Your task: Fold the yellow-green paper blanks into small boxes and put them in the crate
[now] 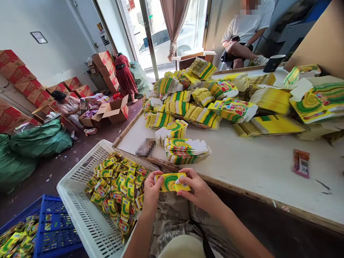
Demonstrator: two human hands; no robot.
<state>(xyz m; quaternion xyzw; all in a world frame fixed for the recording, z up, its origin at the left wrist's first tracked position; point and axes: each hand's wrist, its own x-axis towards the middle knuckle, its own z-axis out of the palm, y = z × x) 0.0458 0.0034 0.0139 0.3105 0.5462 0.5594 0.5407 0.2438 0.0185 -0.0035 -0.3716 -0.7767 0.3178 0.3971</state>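
Between my two hands, just off the table's front edge, is a small yellow and green printed carton (170, 182). My left hand (153, 188) pinches its left end with the thumb on top. At the other end, my right hand (195, 188) grips a yellow flap or panel between thumb and fingers. Past the hands, a stack of flat cartons (185, 148) lies on the table, with another small bundle (173, 130) behind it. To the left, a white plastic crate (80, 211) holds many small yellow cartons (118, 193).
Bundles of flat cartons (188, 104) are heaped across the white table (242, 161). A small packet (301, 163) and a dark mug (274, 63) sit on it. A blue crate (55, 225) stands lower left. Three other people are farther off, among red boxes (27, 82) and green sacks (40, 139).
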